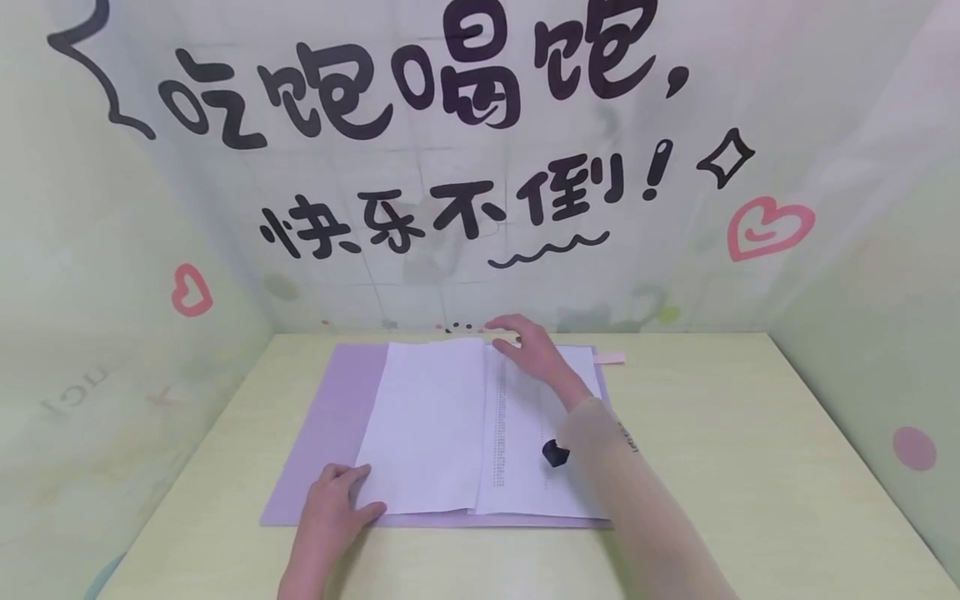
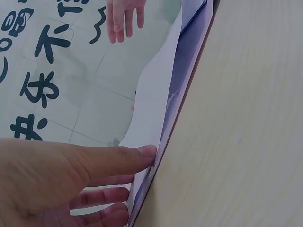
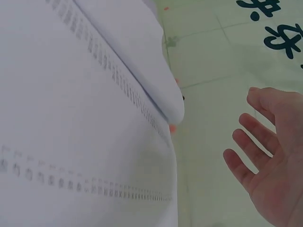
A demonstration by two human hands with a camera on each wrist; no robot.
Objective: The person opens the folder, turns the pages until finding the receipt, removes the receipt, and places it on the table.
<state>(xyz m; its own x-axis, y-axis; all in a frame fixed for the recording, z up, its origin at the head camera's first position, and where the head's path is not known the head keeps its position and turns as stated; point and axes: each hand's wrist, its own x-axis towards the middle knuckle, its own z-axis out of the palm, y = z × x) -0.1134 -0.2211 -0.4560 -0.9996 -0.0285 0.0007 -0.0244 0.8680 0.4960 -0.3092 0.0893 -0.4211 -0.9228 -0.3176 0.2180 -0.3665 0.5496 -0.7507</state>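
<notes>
An open purple folder (image 1: pixel 318 433) lies on the table with printed sheets inside. Its left side carries a blank white page (image 1: pixel 431 425); lines of print run down the right-hand page (image 1: pixel 517 433). My left hand (image 1: pixel 330 504) rests at the lower left corner of the blank page, thumb (image 2: pixel 144 153) at its bottom edge and fingers by its left side. Over the top of the right-hand page is my right hand (image 1: pixel 532 346), its fingers apart and loosely bent with nothing between them. In the right wrist view, that hand (image 3: pixel 279 156) stands away from the paper.
A pink tab (image 1: pixel 610 358) sticks out past the folder's upper right edge. Pale printed sheeting (image 1: pixel 465 292) with large black characters rises behind the wooden table (image 1: pixel 720 467), and similar sheeting stands at both sides. A small black object (image 1: pixel 555 452) shows beside the right sleeve.
</notes>
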